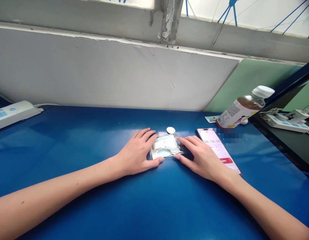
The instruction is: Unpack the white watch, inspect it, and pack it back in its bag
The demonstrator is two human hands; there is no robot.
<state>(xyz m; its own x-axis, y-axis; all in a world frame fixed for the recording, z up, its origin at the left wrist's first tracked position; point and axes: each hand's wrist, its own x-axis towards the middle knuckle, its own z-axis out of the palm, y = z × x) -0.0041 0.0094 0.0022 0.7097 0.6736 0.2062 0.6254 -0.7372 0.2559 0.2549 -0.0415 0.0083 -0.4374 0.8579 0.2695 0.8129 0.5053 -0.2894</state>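
A small clear plastic packet (166, 145) with pale, whitish contents lies flat on the blue table (154, 206); what is inside it I cannot make out. At its left edge rests my left hand (140, 150), palm down, fingers spread and touching the packet's side. My right hand (199, 155) lies at the opposite edge, with thumb and fingers apart against the packet. Just behind the packet is a white round disc (170, 130). Some dark edge shows under the packet on the right.
Beside my right hand lies a phone (216, 146) showing a running timer. Farther back stand a tilted-looking drink bottle (241, 108) with a white cap and a small card (211, 119). Power strips sit at the left (16, 113) and right (289, 122). A wall (114, 73) bounds the table's back.
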